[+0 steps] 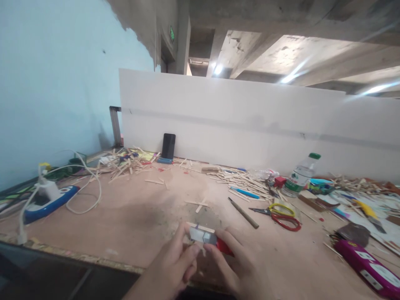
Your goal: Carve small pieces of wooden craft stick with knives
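Note:
Near the table's front edge, my left hand [178,258] is closed on one end of a pale wooden craft stick [201,227]. A purple mark shows on the stick. My right hand [229,258] is wrapped round a red-handled utility knife [223,246], whose wide grey metal blade end points left along the stick. Whether the blade touches the wood I cannot tell. Just beyond my hands, two more craft sticks [200,205] lie crossed on the table. My palms and the knife's far end are partly hidden.
Right of my hands lie a brown rod [243,213], scissors [281,216], a blue pen [245,193] and a purple pack [365,266]. A water bottle [298,179] stands behind. A phone [168,146] leans on the white board [218,112]. A power strip [51,206] with cables sits left.

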Tool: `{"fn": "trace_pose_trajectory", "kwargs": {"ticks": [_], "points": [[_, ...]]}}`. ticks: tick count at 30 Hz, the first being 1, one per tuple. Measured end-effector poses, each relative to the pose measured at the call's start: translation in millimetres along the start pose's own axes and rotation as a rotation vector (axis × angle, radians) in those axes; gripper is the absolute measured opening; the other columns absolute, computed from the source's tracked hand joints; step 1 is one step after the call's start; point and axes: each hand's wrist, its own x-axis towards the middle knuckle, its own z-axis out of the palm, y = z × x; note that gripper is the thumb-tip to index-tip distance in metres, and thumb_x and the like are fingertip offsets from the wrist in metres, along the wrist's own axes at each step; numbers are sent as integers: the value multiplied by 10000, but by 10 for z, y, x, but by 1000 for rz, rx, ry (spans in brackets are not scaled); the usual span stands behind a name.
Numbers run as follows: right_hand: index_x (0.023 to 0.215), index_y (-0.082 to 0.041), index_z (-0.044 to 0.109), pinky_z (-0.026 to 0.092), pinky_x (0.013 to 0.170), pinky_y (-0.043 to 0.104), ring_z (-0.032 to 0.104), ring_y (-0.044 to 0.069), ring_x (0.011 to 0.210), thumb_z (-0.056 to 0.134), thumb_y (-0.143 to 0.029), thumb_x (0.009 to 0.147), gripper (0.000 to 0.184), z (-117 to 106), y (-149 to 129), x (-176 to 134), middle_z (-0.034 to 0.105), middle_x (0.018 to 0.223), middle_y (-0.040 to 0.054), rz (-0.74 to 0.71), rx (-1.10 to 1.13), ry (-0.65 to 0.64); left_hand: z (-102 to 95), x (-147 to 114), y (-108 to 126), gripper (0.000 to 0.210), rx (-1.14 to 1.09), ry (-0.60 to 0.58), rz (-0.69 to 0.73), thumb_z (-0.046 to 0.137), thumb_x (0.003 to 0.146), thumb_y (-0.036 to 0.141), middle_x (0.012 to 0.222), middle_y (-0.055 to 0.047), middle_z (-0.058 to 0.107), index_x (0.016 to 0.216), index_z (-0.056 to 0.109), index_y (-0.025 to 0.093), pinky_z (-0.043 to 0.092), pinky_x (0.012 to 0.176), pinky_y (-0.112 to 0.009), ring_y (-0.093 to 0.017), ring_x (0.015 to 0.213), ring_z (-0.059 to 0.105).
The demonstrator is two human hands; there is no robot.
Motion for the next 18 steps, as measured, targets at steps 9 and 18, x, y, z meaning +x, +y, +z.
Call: {"fn": "trace_pose_trajectory", "kwargs": {"ticks": [9, 18], "points": [[1118, -198, 729, 602, 617, 263, 692, 128, 691, 701, -388, 1157, 196, -5, 28, -39, 703, 864, -34, 9, -14, -88, -22, 47, -137, 754, 15, -6, 70, 520, 974, 946, 653, 127, 435, 1316, 455, 276, 289, 498, -215, -104, 503, 316], [1103, -194, 722, 591, 602, 255, 681, 124, 679, 703, -391, 1155, 205, 50, 34, -19, 688, 851, -39, 8, -37, -30, -23, 71, -217, 867, 90, 29, 88, 412, 902, 1085, 646, 115, 457, 1172, 445, 261, 272, 489, -234, -118, 546, 322]]}}
